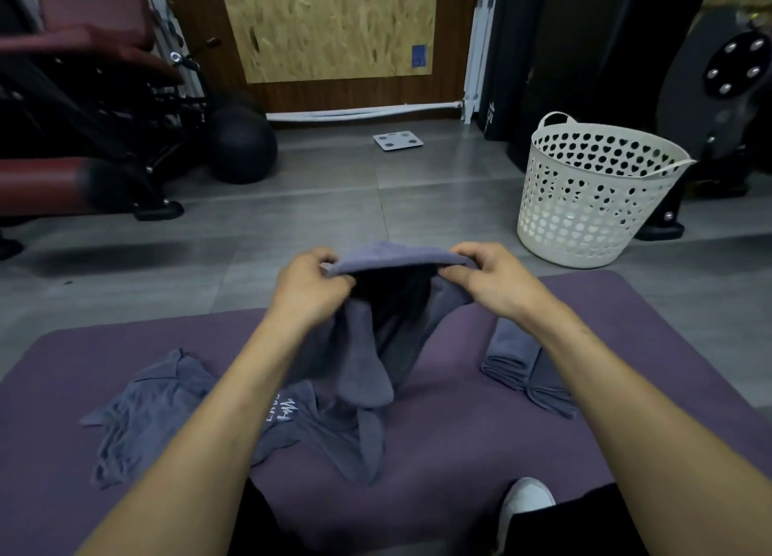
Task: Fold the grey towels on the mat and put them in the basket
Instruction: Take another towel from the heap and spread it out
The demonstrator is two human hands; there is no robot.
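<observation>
Towels are the matter here, and they lie at several stages on the purple mat (459, 451), which covers the near part of the grey floor. Beyond the mat, on the right, stands the white basket (585, 204). Through its holes I see no grey cloth, so I judge it is empty, though its bottom is not fully visible.

On the left part of the mat lies a crumpled towel (142, 413), not folded at all; whether it is one piece or two I cannot tell. In the middle a towel (376, 346) is lifted above the mat. Its lower end hangs down and touches the mat. On the right lie folded towels (522, 367), a small tidy stack close to the right forearm.

The left hand (309, 292) and the right hand (480, 279) pinch the top edge of the lifted towel, fingers closed on the cloth, the two hands near to each other.

By my judgement the task is near the middle: some towels are folded, one is in work, the crumpled one is waiting, and nothing is yet in the basket.
</observation>
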